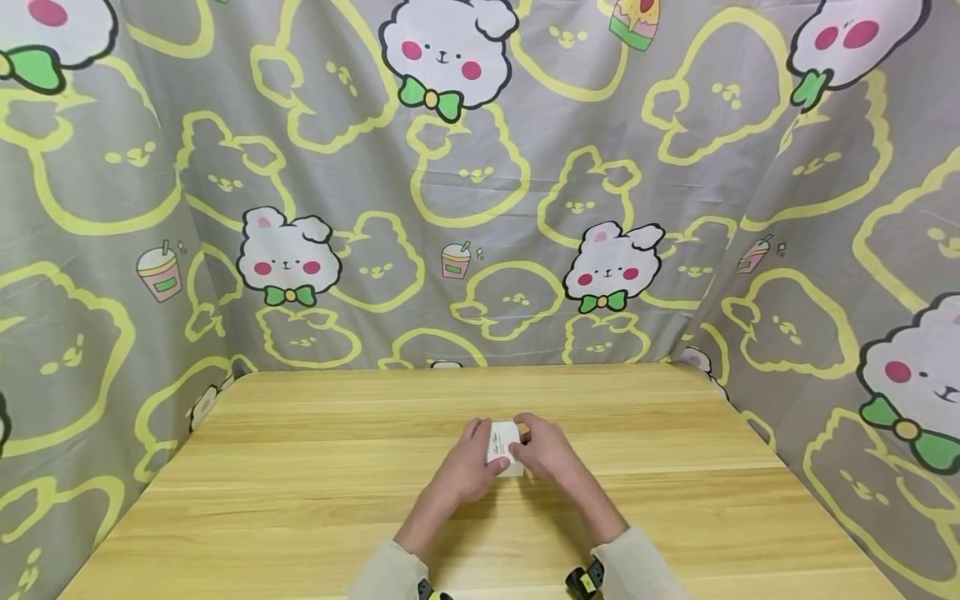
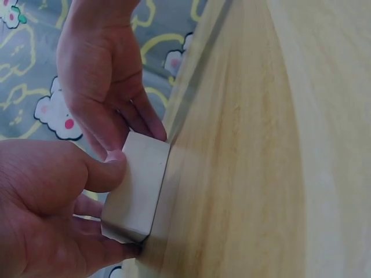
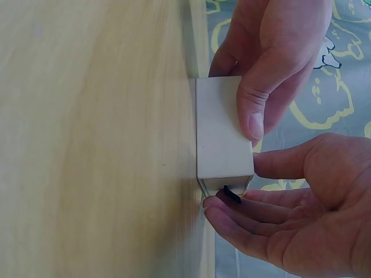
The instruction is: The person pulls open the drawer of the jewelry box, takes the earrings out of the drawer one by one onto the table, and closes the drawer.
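One small white box point(image 1: 505, 437) sits between both hands, near the middle of the wooden table point(image 1: 337, 467); we cannot tell whether it touches the wood or is lifted. Left hand point(image 1: 471, 463): grips the box, thumb laid on its plain near face, fingers round the other side. Right hand point(image 1: 551, 451): holds the box at its right end, thumb against it, fingers gathered beneath that end. A thin black strip point(image 3: 232, 195) shows there, right by the right fingertips. Whether it is fixed to the box, or pinched at all, we cannot make out. Print is visible on the upper face in the head view, too small for us to read.

Step in hand, as we judge it: left hand steadies, right hand works the end. To do it well, we would keep the left thumb pressure light and spread, since thin card walls would likely dent; keep any pull in line with the box's long axis; and support the end from below, so contents do not slip. A sharp tug at the strip could tear an edge.
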{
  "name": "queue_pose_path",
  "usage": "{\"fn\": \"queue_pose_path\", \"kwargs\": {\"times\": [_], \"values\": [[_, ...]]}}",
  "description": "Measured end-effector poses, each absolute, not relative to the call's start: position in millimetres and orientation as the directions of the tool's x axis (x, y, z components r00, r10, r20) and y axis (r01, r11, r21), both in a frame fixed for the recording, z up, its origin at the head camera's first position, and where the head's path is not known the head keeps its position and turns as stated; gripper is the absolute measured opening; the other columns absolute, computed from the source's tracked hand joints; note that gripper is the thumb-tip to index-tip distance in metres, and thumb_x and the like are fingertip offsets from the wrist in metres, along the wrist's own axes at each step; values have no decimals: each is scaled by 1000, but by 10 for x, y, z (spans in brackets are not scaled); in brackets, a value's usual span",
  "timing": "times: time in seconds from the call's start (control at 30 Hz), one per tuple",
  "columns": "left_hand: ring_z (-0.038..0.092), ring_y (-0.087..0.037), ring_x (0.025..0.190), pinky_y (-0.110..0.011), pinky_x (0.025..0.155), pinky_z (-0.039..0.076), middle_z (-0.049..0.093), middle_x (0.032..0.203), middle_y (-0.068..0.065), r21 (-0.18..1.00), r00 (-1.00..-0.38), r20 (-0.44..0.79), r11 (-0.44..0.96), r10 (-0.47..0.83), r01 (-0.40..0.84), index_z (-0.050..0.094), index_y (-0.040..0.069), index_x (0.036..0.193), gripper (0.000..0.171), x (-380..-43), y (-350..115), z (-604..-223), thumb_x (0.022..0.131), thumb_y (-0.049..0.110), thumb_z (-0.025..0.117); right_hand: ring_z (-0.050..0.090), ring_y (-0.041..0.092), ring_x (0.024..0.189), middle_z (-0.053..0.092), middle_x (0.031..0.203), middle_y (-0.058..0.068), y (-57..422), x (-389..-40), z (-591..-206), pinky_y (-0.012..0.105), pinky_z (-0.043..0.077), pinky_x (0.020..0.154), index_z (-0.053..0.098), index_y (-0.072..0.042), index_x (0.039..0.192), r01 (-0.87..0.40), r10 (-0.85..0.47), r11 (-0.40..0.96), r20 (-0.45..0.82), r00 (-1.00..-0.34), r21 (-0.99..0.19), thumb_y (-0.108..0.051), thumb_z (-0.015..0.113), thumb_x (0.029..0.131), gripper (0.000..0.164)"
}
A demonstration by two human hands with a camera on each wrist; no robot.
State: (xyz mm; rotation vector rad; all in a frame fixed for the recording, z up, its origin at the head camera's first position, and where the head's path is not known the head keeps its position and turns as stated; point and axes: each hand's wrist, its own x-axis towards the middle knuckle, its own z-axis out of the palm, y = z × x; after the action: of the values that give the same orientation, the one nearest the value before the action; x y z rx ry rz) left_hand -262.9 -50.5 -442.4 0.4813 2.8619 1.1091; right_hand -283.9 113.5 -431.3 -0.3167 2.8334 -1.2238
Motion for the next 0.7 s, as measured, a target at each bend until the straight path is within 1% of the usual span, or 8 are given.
{"fn": "queue_pose_path", "kwargs": {"times": [0.1, 0.27, 0.4, 0.5, 0.57, 0.7], "values": [[54, -39, 127, -54, 108, 45, 35, 157, -26, 655, -955, 95, 705, 280, 272, 32, -9, 153, 73, -2652, -513, -4436, 98, 23, 68, 72, 29, 91, 73, 105, 24, 1135, -2842, -4317, 40, 59, 76, 54, 7, 137, -172, -202, 668, 45, -978, -724, -7, 69, 91, 51], [57, -35, 120, -52, 104, 47, 40, 154, -25, 649, -956, 109, 709, 272, 276, 37, -8, 151, 73, -2668, -524, -4436, 95, 24, 72, 72, 29, 93, 73, 106, 24, 1155, -2847, -4323, 41, 59, 76, 54, 6, 138, -168, -203, 651, 43, -978, -740, -8, 69, 91, 51], [57, -37, 122, -52, 105, 47, 44, 151, -25, 637, -954, 127, 716, 271, 288, 40, -9, 149, 74, -2674, -527, -4435, 92, 23, 75, 72, 29, 94, 73, 106, 22, 1188, -2854, -4329, 40, 59, 76, 55, 4, 138, -156, -202, 638, 31, -979, -754, -9, 71, 91, 52], [57, -38, 123, -53, 107, 47, 46, 150, -25, 632, -954, 136, 718, 268, 292, 42, -9, 148, 75, -2674, -529, -4430, 91, 24, 77, 71, 28, 92, 73, 106, 21, 1224, -2860, -4315, 39, 59, 72, 57, 2, 137, -131, -190, 643, 8, -982, -754, -13, 73, 90, 52], [57, -39, 124, -53, 108, 46, 47, 149, -25, 632, -953, 142, 717, 266, 295, 43, -8, 148, 75, -2674, -538, -4427, 90, 24, 78, 70, 25, 88, 73, 104, 18, 1246, -2866, -4306, 37, 57, 68, 58, 1, 137, -108, -179, 644, -12, -984, -757, -15, 72, 91, 50], [57, -38, 124, -53, 108, 45, 49, 148, -25, 631, -951, 154, 714, 268, 303, 44, -8, 147, 75, -2683, -558, -4432, 89, 25, 78, 67, 21, 77, 72, 92, 14, 1289, -2900, -4307, 31, 53, 61, 60, 2, 134, -66, -167, 611, -47, -985, -789, -17, 67, 95, 45]]}}
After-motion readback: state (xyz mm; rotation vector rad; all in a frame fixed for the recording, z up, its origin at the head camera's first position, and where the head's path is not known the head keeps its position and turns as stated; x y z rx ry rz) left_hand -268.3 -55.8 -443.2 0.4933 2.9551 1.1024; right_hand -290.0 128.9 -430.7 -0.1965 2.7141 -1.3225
